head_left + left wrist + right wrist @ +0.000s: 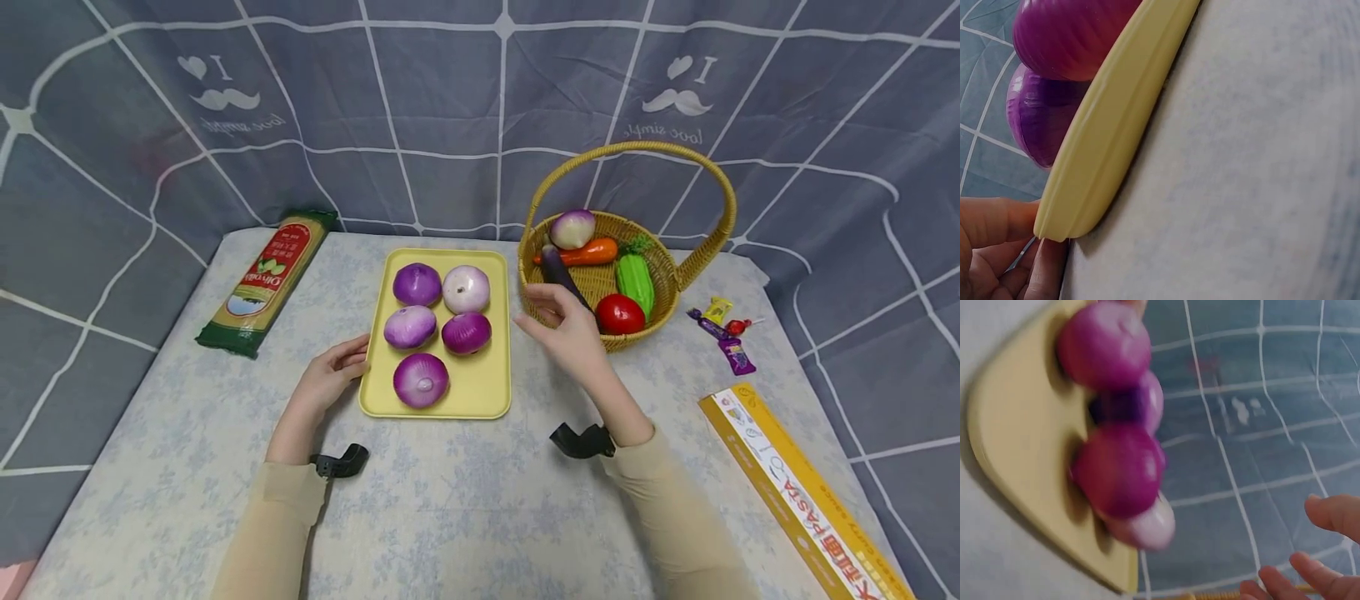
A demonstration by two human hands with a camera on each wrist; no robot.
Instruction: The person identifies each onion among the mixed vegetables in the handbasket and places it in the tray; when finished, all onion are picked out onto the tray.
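A yellow tray (480,387) lies on the table with several purple onions on it, one of them (467,289) paler than the others. My left hand (330,379) is at the tray's left side. In the left wrist view its thumb and a finger (1047,269) pinch the tray's rim (1094,156). My right hand (562,329) hovers between the tray and a wicker basket (663,321), its fingers loosely bent and holding nothing. It overlaps the basket's near left rim in the head view. Inside the basket, an eggplant (558,271) lies closest to that hand.
The basket also holds a carrot (592,252), a white-purple turnip (573,229), a green ridged vegetable (636,282) and a tomato (621,314). Its tall handle (630,147) arches upward. Candies (720,329) and a pasta box (802,492) lie rightward; a green-gold packet (270,279) lies far left.
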